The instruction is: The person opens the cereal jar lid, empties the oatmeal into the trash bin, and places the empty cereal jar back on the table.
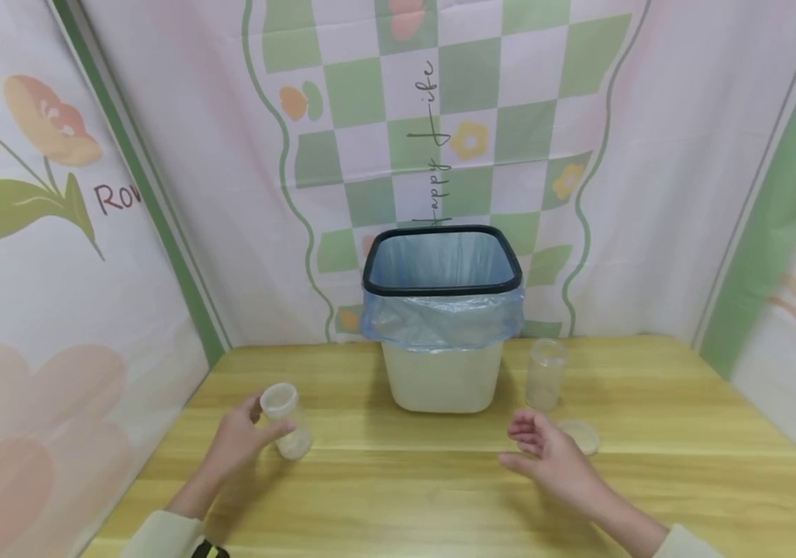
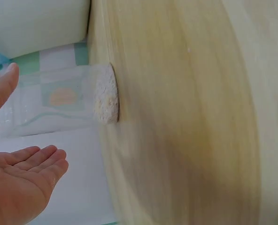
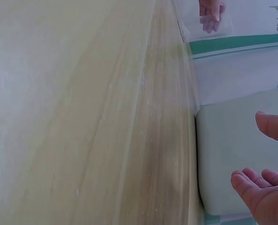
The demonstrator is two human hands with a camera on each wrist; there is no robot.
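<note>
A left hand [image 1: 240, 438] is hovering around a clear jar [image 1: 291, 409] in the lower left of the frame.
The jar is standing up tall on the counter [image 1: 411, 480], with its long side going up and down and pale stuff [image 2: 107, 96] lying at its bottom. It is sitting just to the right of the left palm, between the thumb [image 2: 5, 86] and the spread fingers [image 2: 40, 161]; I cannot tell if the thumb is touching it. The right hand [image 1: 547, 457] is hanging in the lower right, far from that jar, its fingers bending a little and holding nothing. A second clear jar [image 1: 546, 376] and a flat round lid [image 1: 581, 436] are resting near it, and a bin [image 1: 442, 380] is standing in the middle.
</note>
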